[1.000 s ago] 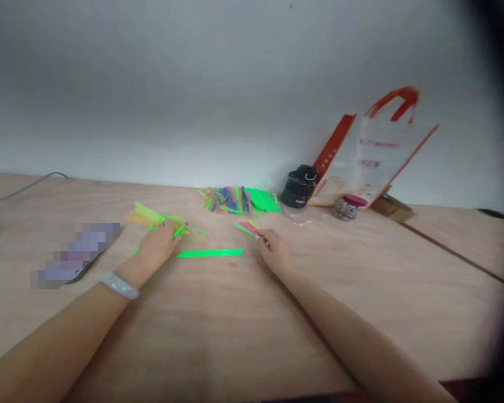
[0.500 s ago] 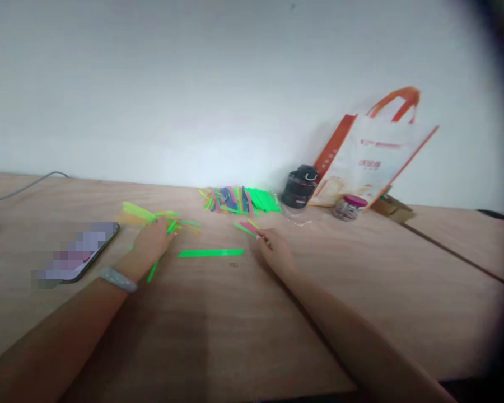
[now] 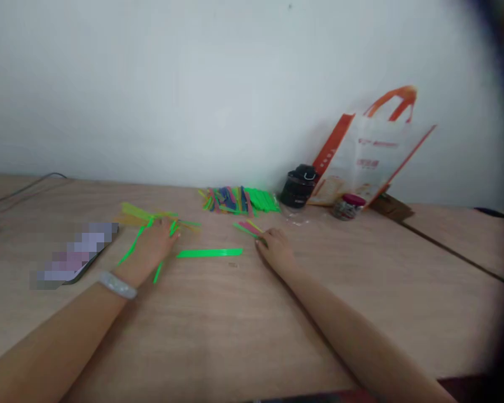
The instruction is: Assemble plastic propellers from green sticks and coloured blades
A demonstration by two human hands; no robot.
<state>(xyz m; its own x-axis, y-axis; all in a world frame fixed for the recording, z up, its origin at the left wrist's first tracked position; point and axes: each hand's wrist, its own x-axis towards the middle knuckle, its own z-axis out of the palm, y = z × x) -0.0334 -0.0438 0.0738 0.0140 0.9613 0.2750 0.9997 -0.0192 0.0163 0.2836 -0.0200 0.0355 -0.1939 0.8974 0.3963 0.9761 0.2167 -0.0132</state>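
From green strips: left hand at 10 o'clock over loose strips, grip can't tell; right hand at 3 o'clock, pinching mixed strips. Apparently sorting; next calls for freeing 1 strip.

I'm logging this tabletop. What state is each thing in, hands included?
Left hand: on loose strips, grip unclear
Right hand: closed on coloured strips
Green strips: flat, lined up
Phone: lying flat, screen obscured
Bottle: upright, capped
Jar: upright, lidded
Bag: standing, handles up
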